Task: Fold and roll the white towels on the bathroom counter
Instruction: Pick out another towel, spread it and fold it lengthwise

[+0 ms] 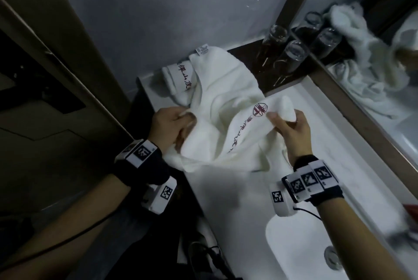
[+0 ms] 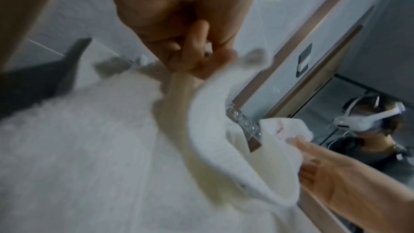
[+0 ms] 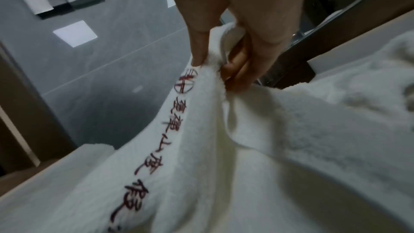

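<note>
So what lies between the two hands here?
Only the white towel itself: the left hand and right hand each grip an end, and the cloth with its red lettering spans between them above the counter, clearest in the head view.

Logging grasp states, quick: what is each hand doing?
Left hand: grips the white towel edge.
Right hand: pinches the towel's logo end.

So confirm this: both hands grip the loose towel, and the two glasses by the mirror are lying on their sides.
Wrong on the glasses: the head view shows them standing, not lying. Both the left hand and right hand do grip the loose towel.
</note>
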`<action>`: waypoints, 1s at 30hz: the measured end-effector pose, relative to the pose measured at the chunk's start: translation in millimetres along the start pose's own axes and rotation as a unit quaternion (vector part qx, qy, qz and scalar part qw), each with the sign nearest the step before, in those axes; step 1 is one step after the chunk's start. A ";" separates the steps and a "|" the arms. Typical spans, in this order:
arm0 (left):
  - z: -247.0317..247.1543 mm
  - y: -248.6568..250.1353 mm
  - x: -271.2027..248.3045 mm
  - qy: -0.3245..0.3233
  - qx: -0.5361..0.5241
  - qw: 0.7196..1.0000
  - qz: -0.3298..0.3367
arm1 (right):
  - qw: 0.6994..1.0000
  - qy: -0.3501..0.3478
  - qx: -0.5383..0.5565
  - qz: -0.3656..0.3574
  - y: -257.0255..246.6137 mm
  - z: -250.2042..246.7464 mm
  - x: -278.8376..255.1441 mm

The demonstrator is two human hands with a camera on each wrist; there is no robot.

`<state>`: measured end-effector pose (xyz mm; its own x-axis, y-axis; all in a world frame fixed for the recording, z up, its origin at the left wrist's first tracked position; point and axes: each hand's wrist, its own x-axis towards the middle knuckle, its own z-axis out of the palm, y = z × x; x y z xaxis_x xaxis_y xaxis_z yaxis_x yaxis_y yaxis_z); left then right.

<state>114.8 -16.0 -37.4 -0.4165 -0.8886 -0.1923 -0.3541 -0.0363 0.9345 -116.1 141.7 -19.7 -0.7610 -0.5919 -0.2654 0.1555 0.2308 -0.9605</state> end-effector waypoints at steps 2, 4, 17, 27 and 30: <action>1.2 11.8 22.3 0.007 -0.021 1.000 -0.010 | 0.999 -0.008 0.051 0.000 -1.1 6.0 15.9; 3.2 17.1 39.3 -0.024 -0.065 0.997 -0.027 | 0.999 -0.019 0.030 0.002 2.7 8.0 27.4; -13.6 -70.6 -20.3 0.048 0.167 0.962 -0.211 | 0.928 -0.037 -0.371 0.006 83.3 -10.7 -33.1; 17.9 -49.2 -48.9 0.048 0.088 0.979 -0.177 | 0.986 0.045 -0.125 -0.103 72.9 -9.1 -42.6; 13.8 -44.0 -46.4 0.116 0.050 0.987 -0.100 | 0.994 0.041 -0.048 -0.085 59.7 -19.1 -34.8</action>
<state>138.2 33.1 -73.7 -0.1316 -0.9496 -0.2846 -0.4952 -0.1857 0.8487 -92.4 190.8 -66.2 -0.8202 -0.5651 -0.0890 -0.0378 0.2088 -0.9772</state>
